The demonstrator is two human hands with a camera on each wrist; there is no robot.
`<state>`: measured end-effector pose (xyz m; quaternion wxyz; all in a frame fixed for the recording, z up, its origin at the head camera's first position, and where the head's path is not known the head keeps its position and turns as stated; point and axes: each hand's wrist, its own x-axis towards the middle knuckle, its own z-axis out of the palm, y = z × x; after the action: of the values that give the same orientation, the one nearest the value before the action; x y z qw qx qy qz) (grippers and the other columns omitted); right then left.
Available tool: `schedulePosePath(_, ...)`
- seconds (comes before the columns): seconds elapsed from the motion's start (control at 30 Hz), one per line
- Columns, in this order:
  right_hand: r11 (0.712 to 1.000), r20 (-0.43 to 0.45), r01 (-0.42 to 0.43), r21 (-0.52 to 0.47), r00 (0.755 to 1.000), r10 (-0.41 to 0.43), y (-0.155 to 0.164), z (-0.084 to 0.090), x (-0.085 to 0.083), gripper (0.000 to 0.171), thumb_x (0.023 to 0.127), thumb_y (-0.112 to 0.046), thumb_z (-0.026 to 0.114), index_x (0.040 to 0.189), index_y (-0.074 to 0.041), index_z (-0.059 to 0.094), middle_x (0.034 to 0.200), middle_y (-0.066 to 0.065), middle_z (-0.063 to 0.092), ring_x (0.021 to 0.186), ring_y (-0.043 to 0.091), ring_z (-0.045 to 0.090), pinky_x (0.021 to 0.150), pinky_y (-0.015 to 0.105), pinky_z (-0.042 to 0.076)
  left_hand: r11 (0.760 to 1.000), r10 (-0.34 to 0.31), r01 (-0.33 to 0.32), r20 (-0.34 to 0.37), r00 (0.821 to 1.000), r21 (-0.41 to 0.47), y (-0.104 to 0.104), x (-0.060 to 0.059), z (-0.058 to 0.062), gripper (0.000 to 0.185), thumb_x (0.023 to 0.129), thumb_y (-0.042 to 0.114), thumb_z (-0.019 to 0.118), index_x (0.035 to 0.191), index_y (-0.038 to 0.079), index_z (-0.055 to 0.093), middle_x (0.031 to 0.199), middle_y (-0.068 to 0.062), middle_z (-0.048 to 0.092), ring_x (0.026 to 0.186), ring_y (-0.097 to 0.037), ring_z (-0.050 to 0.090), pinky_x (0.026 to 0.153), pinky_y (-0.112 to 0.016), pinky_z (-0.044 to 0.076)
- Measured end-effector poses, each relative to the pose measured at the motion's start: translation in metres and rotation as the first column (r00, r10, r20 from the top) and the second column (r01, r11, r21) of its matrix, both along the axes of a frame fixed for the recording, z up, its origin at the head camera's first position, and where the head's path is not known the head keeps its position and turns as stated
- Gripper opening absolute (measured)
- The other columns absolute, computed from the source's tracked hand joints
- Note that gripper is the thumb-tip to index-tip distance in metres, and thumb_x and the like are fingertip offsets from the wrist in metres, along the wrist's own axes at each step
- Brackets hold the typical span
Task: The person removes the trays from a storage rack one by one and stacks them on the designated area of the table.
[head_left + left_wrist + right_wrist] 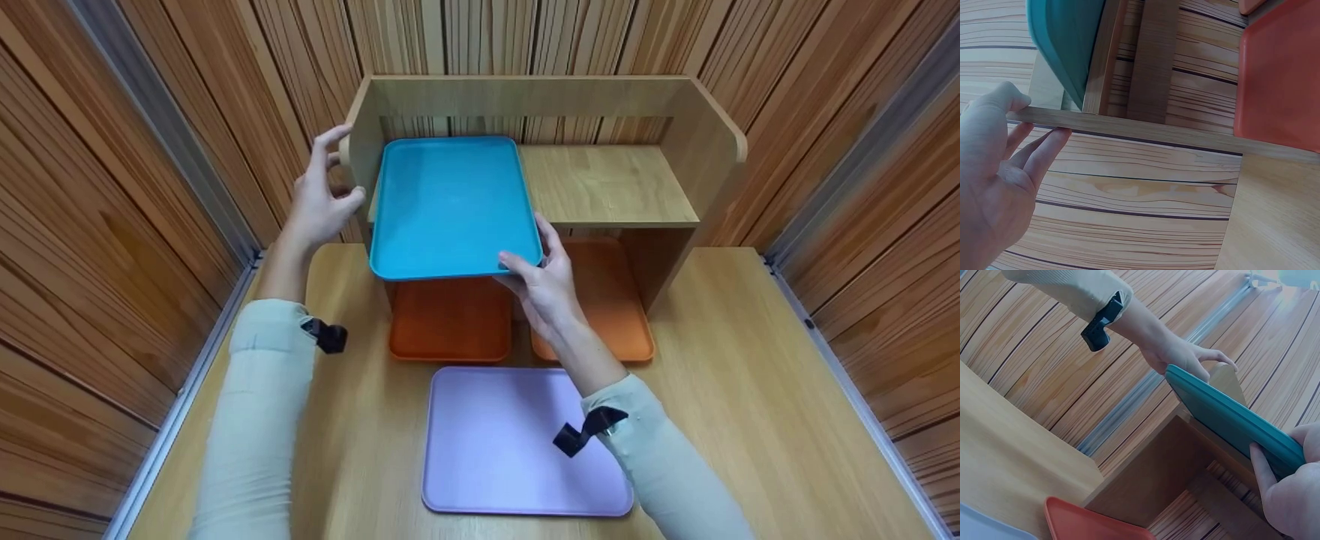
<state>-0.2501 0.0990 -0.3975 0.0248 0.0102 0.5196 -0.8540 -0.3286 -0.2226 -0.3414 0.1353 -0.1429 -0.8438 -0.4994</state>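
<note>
Though in right hand (pixel 546 292), blue tray (pixel 454 210) partly outside left-wrist view.

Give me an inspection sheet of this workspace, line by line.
Surface: wood-grain table; purple tray lies on it.
Job's things: blue tray over the wooden shelf, near end jutting past its edge; left orange tray and right orange tray below, fronts protruding.
Clutter: nothing seen.
Hands: left hand grips the shelf's left side panel; right hand pinches the blue tray's near right corner.
Cables: nothing seen.
Surroundings: wood-patterned walls, metal strips along the table's sides.
</note>
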Motion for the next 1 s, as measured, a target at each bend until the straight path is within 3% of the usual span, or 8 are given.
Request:
schedulePosePath(0.13,1.0,-0.016,0.001,-0.019,1.0,-0.001,0.005,-0.002,0.002,0.089,0.109,0.008,0.062,0.181,-0.024,0.021,0.185,0.015,0.02,0.151,0.038,0.05,0.092,0.028,0.068,1.0,0.001,-0.001,-0.005,1.0,-0.002,-0.001,0.0,-0.001,0.077,0.111,0.002,0.058,0.175,0.032,0.028,0.176,-0.02,0.044,0.136,-0.045,0.069,0.093,-0.035,0.061)
schedulePosePath(0.4,0.999,-0.05,0.001,-0.05,0.999,-0.003,0.019,-0.005,0.005,0.087,0.11,0.005,0.061,0.182,-0.023,0.018,0.185,0.016,0.018,0.153,0.039,0.049,0.097,0.03,0.068,1.0,-0.014,0.014,0.006,1.0,0.028,0.001,0.002,0.0,0.08,0.111,0.003,0.06,0.176,0.034,0.025,0.175,-0.022,0.044,0.138,-0.05,0.069,0.107,-0.063,0.063)
schedulePosePath(0.7,0.99,-0.142,-0.019,-0.143,0.99,-0.001,0.032,-0.016,0.011,0.094,0.109,0.008,0.054,0.182,-0.027,0.006,0.186,0.015,0.015,0.156,0.04,0.043,0.101,0.038,0.067,1.0,-0.01,0.01,0.003,1.0,0.023,0.001,0.0,-0.003,0.079,0.109,0.0,0.058,0.175,0.032,0.027,0.174,-0.024,0.044,0.14,-0.051,0.067,0.112,-0.066,0.061)
schedulePosePath(0.9,0.991,-0.173,0.007,-0.135,0.984,-0.031,0.035,-0.02,0.014,0.09,0.109,0.006,0.055,0.18,-0.025,0.01,0.184,0.015,0.017,0.154,0.041,0.045,0.101,0.038,0.067,1.0,-0.009,0.009,0.008,1.0,0.025,0.002,0.0,-0.002,0.079,0.109,-0.001,0.057,0.175,0.032,0.028,0.175,-0.024,0.043,0.144,-0.052,0.065,0.113,-0.066,0.061)
schedulePosePath(1.0,0.989,-0.171,0.028,-0.143,0.984,-0.053,0.036,-0.019,0.015,0.087,0.11,0.005,0.055,0.18,-0.025,0.012,0.182,0.015,0.021,0.15,0.04,0.048,0.1,0.037,0.068,1.0,-0.006,0.006,0.007,1.0,0.021,0.001,-0.001,-0.001,0.079,0.109,-0.001,0.057,0.175,0.033,0.028,0.175,-0.023,0.044,0.141,-0.05,0.067,0.11,-0.06,0.064)
